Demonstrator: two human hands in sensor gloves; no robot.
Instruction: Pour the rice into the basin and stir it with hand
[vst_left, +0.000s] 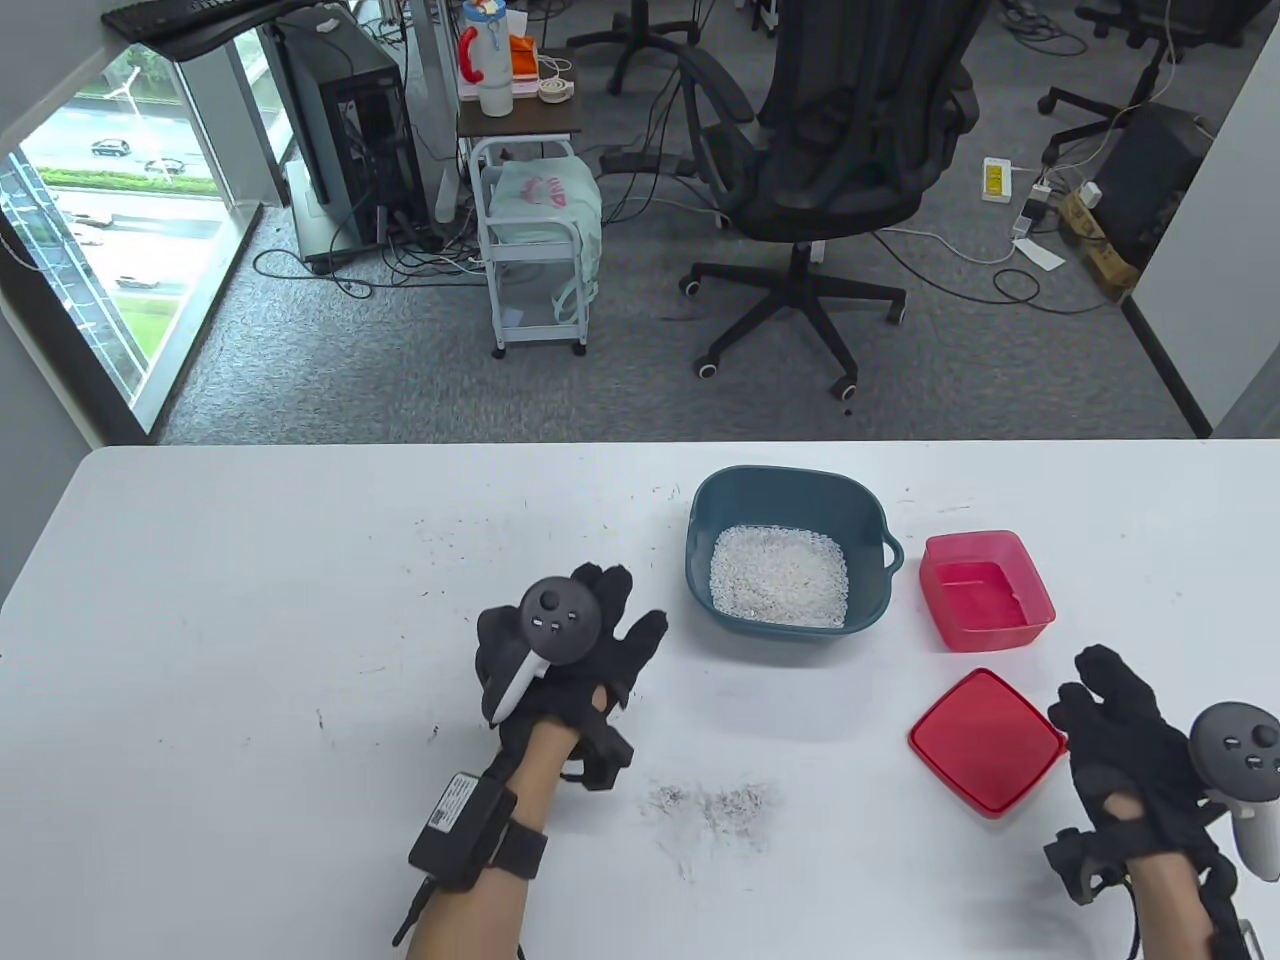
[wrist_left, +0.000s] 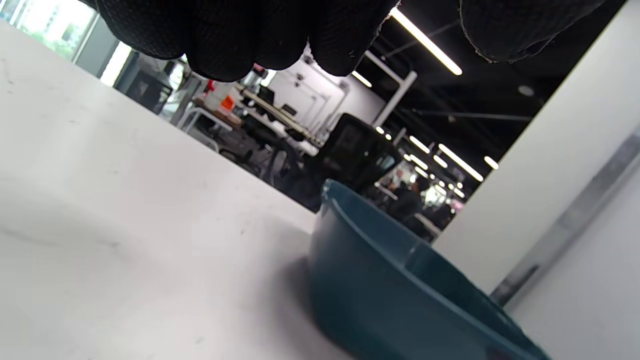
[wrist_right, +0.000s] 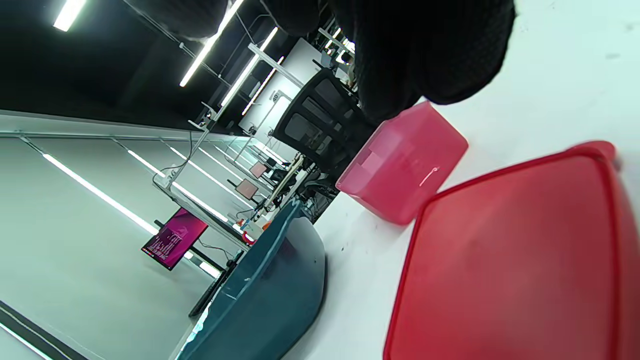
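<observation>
I see the white rice (vst_left: 779, 590) lying in a flat heap on the bottom of the teal rounded-square plastic basin (vst_left: 727, 497), which stands on the white surface (vst_left: 250, 620) a little right of centre. Just right of the basin, apart from it, sits the empty translucent pink plastic box (vst_left: 1034, 585); its red square plastic lid (vst_left: 985, 741) lies flat on the surface nearer to me, separate from the box.

My left hand (vst_left: 560, 650) is to the near left of the basin, palm down, with the fingers spread and fairly straight — it holds nothing and does not touch the basin. In the left wrist view the gloved fingertips (wrist_left: 225, 35) hang over the bare surface, with the basin's outer wall (wrist_left: 380, 295) close by on the right.

My right hand (vst_left: 1130, 730) is at the near right, just beside the lid's right corner, with its fingers loosely bent and nothing in them; whether a fingertip touches the lid edge I cannot tell. The right wrist view shows the lid (wrist_right: 515, 260) close below, the pink box (wrist_right: 400, 165) beyond it and the basin (wrist_right: 270, 295) to the left.

A patch of dark scuff marks (vst_left: 715, 805) stains the surface near me, between the hands. Beyond the far edge stands a black office chair (vst_left: 830, 150) on grey carpet — and a small white trolley (vst_left: 535, 240) left of it.
</observation>
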